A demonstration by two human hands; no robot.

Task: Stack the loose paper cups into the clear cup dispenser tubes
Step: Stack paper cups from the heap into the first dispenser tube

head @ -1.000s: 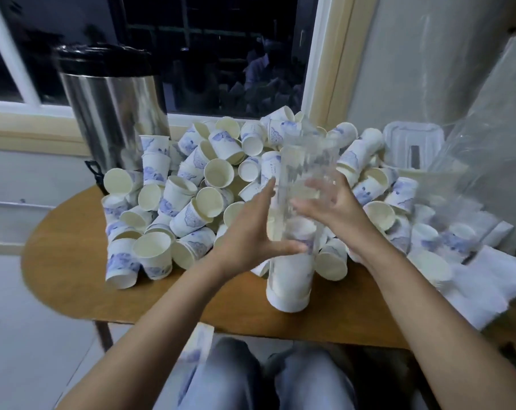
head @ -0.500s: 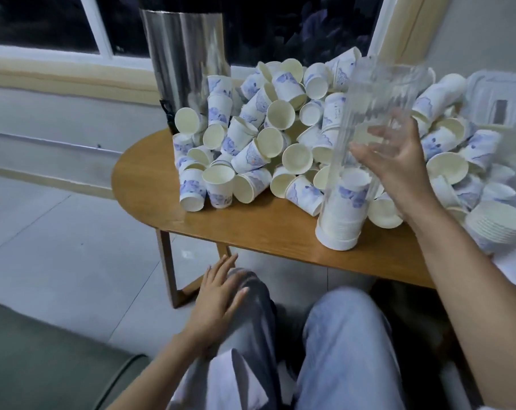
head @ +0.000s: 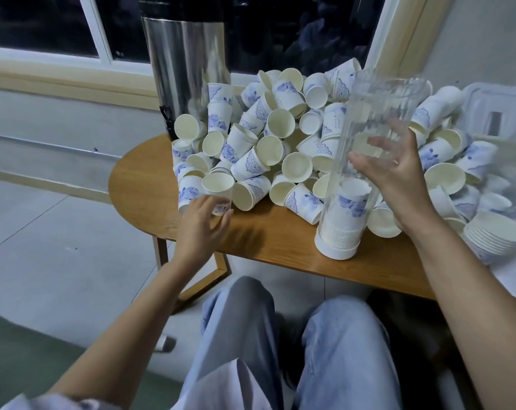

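A clear ribbed dispenser tube (head: 378, 113) stands on the round wooden table (head: 268, 235), leaning slightly, with a short stack of white-and-blue paper cups (head: 347, 211) nested in its bottom. My right hand (head: 398, 176) grips the tube at mid-height, and its fingers show through the plastic. A big heap of loose paper cups (head: 283, 134) lies behind and on both sides of the tube. My left hand (head: 203, 223) is at the heap's front left corner, fingers and thumb curled round the base of an upright paper cup (head: 218, 186); the hand is blurred.
A tall steel urn (head: 185, 63) stands at the table's back left against the window. A nested stack of cups (head: 493, 235) lies on its side at the right, near a white plastic container (head: 496, 113). My knees sit under the table's front edge.
My left hand left the tube, dropped to my lap, then rose to the cup at the heap's front left. My right hand stays on the tube. The view swung left.
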